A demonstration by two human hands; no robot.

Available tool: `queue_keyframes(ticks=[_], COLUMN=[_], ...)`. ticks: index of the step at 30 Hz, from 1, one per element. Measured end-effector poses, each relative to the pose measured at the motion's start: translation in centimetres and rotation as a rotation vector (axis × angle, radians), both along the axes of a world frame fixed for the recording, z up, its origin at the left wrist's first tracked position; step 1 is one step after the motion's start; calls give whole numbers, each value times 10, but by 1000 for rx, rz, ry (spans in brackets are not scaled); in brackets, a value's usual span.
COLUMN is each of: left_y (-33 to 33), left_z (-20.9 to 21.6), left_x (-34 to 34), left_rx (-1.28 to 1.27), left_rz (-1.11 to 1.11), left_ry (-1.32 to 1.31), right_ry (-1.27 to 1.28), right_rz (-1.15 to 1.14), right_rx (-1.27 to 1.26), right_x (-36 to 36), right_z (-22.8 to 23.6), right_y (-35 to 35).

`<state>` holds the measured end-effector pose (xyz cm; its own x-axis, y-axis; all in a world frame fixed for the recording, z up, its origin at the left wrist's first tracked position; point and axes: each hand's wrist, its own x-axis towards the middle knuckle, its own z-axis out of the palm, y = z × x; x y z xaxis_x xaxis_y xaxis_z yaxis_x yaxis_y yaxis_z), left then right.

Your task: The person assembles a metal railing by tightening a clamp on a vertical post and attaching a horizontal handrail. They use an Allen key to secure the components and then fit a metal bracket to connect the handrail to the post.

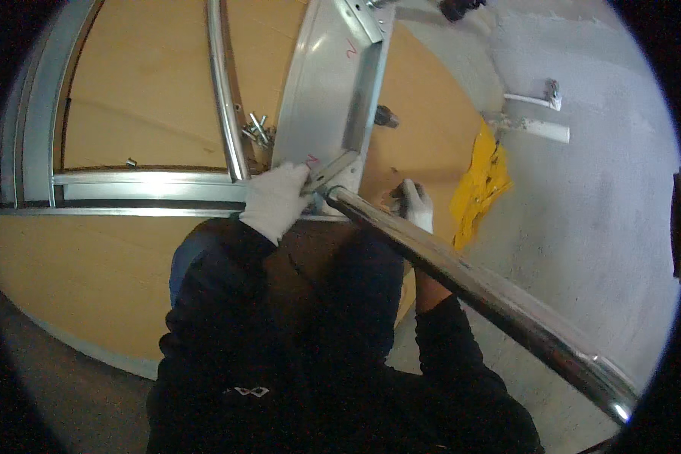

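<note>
My left hand [275,203], in a white knit glove, is closed at the near corner of a grey sheet-metal panel [310,98]. Its fingers grip the end of a flat metal bracket [333,172] set across that corner. A shiny round metal tube [492,295] runs from beside the bracket toward the lower right, over my right forearm. Just beyond the tube, my right hand [414,206], gloved in white with dark fingertips, has its fingers curled together. Whatever lies between those fingers is too small or hidden to make out.
Several bolts [259,132] lie beside the panel, next to a thin metal tube [225,91]. A metal frame [151,189] extends left over brown cardboard [91,257]. A dark tool-like piece [386,116] lies right of the panel. Torn yellow plastic [479,185] borders the pale wall [598,197].
</note>
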<state>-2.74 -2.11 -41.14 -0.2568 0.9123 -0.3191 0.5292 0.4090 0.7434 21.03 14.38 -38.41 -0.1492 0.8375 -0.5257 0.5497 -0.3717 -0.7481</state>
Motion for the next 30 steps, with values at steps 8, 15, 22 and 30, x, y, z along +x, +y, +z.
queue_keyframes(ticks=[8, 15, 22, 30], left_y=[29, 22, 23, 17], left_z=[-7, -17, -13, -11], left_x=[40, 43, 43, 52], left_rx=[392, 182, 82, 107], left_rz=[-166, -160, -142, -84], left_ry=[128, 87, 91, 147], right_ry=[-195, -25, -361, -647], right_rz=[127, -79, 261, 625], right_rx=[50, 11, 419, 467], right_x=[267, 176, 197, 177], right_z=[-68, -38, -29, -44], right_y=[20, -47, -50, -64])
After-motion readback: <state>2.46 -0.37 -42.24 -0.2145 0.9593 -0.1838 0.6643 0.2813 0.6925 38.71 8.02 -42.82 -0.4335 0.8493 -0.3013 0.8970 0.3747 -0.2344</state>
